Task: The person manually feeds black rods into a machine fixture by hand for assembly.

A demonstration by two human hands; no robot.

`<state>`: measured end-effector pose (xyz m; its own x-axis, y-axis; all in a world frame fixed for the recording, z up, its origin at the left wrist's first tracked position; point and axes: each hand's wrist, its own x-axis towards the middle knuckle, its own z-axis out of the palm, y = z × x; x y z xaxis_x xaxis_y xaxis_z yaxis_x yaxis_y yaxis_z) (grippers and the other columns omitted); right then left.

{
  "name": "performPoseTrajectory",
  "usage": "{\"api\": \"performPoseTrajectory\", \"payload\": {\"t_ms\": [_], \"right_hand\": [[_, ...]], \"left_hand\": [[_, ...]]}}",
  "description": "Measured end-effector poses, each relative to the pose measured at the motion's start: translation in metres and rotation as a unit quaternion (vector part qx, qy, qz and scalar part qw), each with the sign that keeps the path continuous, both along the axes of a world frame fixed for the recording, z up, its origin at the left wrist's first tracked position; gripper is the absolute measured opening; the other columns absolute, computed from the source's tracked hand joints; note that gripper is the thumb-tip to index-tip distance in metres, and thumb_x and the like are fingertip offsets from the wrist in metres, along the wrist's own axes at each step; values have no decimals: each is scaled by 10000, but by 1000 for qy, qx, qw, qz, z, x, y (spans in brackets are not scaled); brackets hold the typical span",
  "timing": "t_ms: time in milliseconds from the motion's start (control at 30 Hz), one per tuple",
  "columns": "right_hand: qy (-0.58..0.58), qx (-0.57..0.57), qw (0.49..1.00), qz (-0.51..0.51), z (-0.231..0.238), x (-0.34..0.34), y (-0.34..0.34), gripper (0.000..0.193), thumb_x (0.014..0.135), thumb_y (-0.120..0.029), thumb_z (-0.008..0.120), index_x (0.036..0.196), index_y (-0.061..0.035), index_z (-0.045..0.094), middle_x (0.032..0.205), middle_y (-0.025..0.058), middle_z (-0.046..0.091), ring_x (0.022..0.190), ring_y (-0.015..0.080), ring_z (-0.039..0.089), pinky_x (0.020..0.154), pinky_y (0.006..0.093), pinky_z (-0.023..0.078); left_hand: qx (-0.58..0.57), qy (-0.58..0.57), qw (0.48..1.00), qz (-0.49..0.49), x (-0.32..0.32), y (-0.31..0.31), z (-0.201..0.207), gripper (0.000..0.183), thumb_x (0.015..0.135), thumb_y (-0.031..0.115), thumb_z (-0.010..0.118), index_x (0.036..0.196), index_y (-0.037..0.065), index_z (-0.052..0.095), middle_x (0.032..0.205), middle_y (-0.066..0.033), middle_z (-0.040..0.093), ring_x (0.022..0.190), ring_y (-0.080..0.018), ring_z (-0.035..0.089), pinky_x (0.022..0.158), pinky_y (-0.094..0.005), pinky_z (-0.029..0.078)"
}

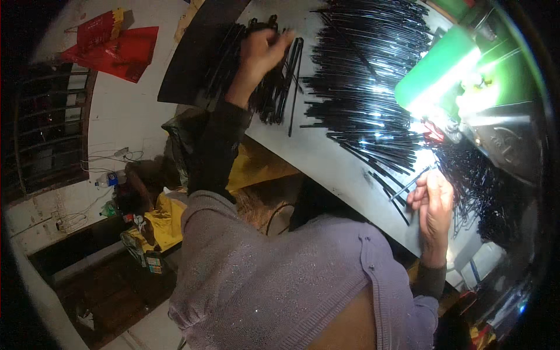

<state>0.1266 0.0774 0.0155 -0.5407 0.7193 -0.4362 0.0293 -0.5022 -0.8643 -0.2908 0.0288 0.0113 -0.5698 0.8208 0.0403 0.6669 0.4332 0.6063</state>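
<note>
My right hand (433, 201), at the table's near right, has its fingers closed on a thin dark rod (403, 191). The rod slants down to the left, by a few loose black rods (382, 175) at the edge of a large pile. That pile of thin black rods (356, 64) lies roughly side by side across the table. At the far left, my left hand (262, 55) is over a smaller group of black rods (274, 102). Its fingers are curled and smeared by motion; whether anything is between them does not show.
A bright light glares beside a green cylindrical housing (437, 70) on the right. Tangled short black pieces (475, 181) lie below it. The white tabletop (280, 157) ends close to my body. A dark curved panel (181, 70) borders the left. Yellow sacking (166, 219) lies beyond my left arm.
</note>
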Motion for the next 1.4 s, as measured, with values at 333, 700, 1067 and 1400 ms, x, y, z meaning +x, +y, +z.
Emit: {"api": "performPoseTrajectory", "payload": {"t_ms": [333, 700, 1067, 1400], "right_hand": [[-36, 11, 999, -8, -1, 0, -10, 277, 961, -218, 455, 823, 5, 542, 583, 38, 506, 491, 119, 511, 454, 200, 396], [-54, 55, 997, -8, 20, 7, -18, 248, 951, -193, 465, 847, 5, 572, 627, 23, 525, 547, 86, 515, 503, 192, 417], [-259, 360, 895, 39, 11, 92, -45, 210, 759, -62, 689, 964, -44, 646, 780, 55, 636, 626, 92, 577, 553, 211, 474], [-268, 592, 753, 100, -10, 49, -45, 432, 677, -217, 733, 1078, -121, 605, 822, 66, 575, 663, 221, 588, 564, 311, 483]], "left_hand": [[-92, 437, 887, -120, -18, -52, -30, 421, 828, 226, 609, 1144, -39, 528, 1238, -214, 466, 1082, -373, 431, 904, -473, 364], [-86, 586, 780, -202, -138, -92, -24, 382, 869, 178, 572, 1215, 18, 546, 1225, -156, 536, 1072, -355, 487, 924, -438, 402], [92, 136, 940, -300, 190, -57, 11, 268, 750, 142, 709, 991, 44, 645, 912, -119, 631, 892, -258, 579, 790, -361, 449], [143, 203, 917, -312, 274, -21, -26, 149, 739, 151, 640, 827, 56, 566, 737, -74, 477, 703, -240, 465, 617, -364, 348]]}}
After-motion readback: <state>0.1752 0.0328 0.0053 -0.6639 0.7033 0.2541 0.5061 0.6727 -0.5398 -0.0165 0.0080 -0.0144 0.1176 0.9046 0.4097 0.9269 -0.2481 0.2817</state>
